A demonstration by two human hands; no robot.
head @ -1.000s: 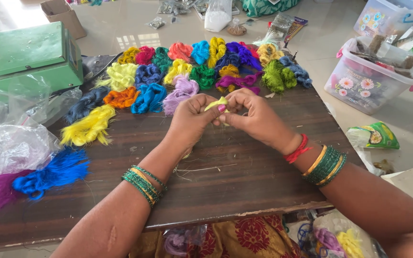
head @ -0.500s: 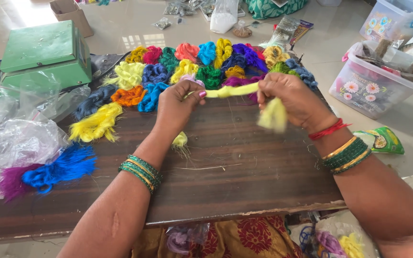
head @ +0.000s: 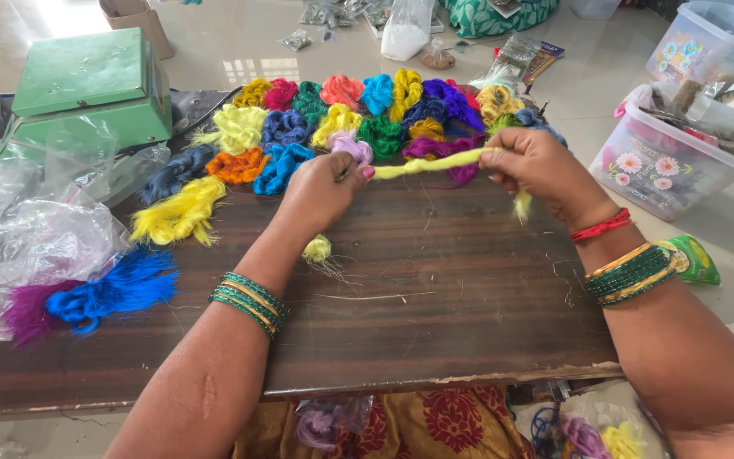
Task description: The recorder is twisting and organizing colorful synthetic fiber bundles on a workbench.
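A yellow strand (head: 431, 163) of soft thread is pulled out straight between the two hands, just above the dark wood surface (head: 435, 289). The left hand (head: 320, 191) is closed around one end, and a small yellow tuft (head: 317, 249) hangs below that hand. The right hand (head: 541, 166) pinches the other end with its fingers curled tight, and a short yellow tail (head: 522, 204) dangles under it.

Just behind the strand lie many little bundles of thread (head: 358, 119) in lots of colours, very close to the hands. A fluffy yellow bundle (head: 178, 212) and a blue bundle (head: 116, 289) lie to the left, near crinkly clear plastic bags (head: 36, 229). A green box (head: 95, 85) sits behind them. On the right stands a clear tub with flowers on it (head: 681, 161), holding what may be brown sticks.
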